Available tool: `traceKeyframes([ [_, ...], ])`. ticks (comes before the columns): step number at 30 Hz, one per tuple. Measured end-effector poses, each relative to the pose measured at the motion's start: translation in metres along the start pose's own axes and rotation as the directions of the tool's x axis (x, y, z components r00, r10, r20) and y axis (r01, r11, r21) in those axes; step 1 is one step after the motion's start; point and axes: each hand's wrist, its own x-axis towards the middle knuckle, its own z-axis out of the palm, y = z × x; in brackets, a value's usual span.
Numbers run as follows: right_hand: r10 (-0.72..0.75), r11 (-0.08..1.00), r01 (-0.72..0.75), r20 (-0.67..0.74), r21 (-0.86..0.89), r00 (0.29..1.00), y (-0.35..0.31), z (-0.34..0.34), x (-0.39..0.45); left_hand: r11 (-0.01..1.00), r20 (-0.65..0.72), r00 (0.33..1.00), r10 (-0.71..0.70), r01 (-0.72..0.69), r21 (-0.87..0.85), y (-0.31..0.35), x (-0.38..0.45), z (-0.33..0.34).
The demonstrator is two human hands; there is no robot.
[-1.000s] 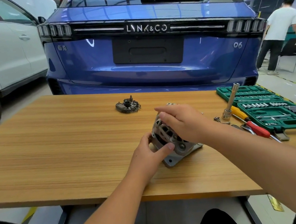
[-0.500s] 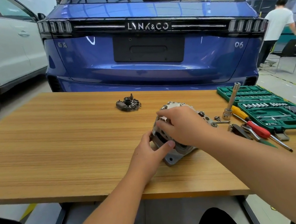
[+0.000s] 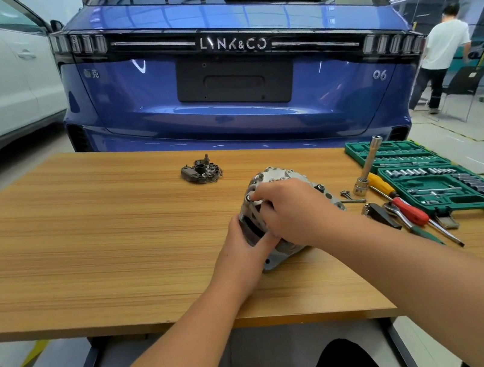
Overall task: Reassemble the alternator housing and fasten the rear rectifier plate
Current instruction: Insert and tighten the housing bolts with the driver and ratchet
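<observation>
Silver ribbed cast-metal alternator housing (image 3: pixel 281 177) sits tilted on the wooden table (image 3: pixel 85 240), near its front edge, right of centre. Right hand (image 3: pixel 296 212) lies over the top, fingers curled in a grip round the housing rim, fingertips by a small bolt head. Left hand (image 3: pixel 241 247) holds the near side from below, thumb pressed against the face. Dark rear rectifier plate (image 3: pixel 200 170) lies apart, further back-left. To the right: loose screws (image 3: pixel 347 195), upright chrome socket extension (image 3: pixel 367 170), yellow-handled screwdriver (image 3: pixel 380 185), red-handled screwdriver (image 3: pixel 411 210), open green socket-set case (image 3: pixel 459 199). Both forearms reach in from the bottom edge, right arm crossing above.
</observation>
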Motion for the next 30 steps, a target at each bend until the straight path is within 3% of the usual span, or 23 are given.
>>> traceKeyframes([
  [3, -0.012, 1.000, 0.013, 0.056, -0.016, 0.998, 0.001, -0.007, 0.000, 0.995, 0.045, 0.999, 0.004, 0.000, -0.100, 0.004, 0.001, 0.004],
  [5, -0.031, 0.995, 0.028, 0.023, 0.098, 0.999, 0.007, -0.016, -0.001, 0.984, 0.076, 0.997, -0.014, 0.027, -0.174, 0.003, 0.005, 0.003],
  [7, 0.052, 0.950, 0.015, -0.207, 0.312, 0.977, 0.023, -0.030, 0.003, 0.970, 0.105, 0.994, -0.022, 0.047, -0.240, 0.001, 0.010, -0.001],
  [9, 0.218, 0.932, -0.077, -0.380, 0.354, 0.899, 0.055, -0.042, 0.016, 0.962, 0.112, 0.994, 0.001, 0.030, -0.270, -0.003, 0.016, -0.005],
  [10, 0.286, 0.933, -0.176, -0.352, 0.314, 0.891, 0.073, -0.044, 0.022, 0.959, 0.114, 0.993, 0.011, 0.022, -0.282, -0.004, 0.018, -0.007],
  [12, 0.395, 0.918, -0.387, -0.124, 0.088, 0.910, 0.107, -0.039, 0.033, 0.953, 0.124, 0.992, 0.032, 0.007, -0.303, -0.006, 0.023, -0.013],
  [15, 0.527, 0.840, -0.485, 0.153, -0.244, 0.836, 0.150, -0.015, 0.037, 0.955, 0.167, 0.985, 0.045, 0.007, -0.298, -0.011, 0.030, -0.027],
  [18, 0.550, 0.799, -0.430, 0.222, -0.421, 0.805, 0.179, 0.006, 0.041, 0.938, 0.126, 0.991, 0.042, 0.004, -0.347, -0.019, 0.036, -0.036],
  [23, 0.459, 0.740, -0.208, 0.254, -0.640, 0.852, 0.196, 0.025, 0.050, 0.901, 0.073, 0.994, 0.076, -0.037, -0.432, -0.028, 0.035, -0.039],
  [30, 0.374, 0.715, -0.050, 0.322, -0.697, 0.870, 0.201, 0.046, 0.053, 0.924, 0.015, 0.998, 0.060, -0.050, -0.380, -0.027, 0.036, -0.034],
])
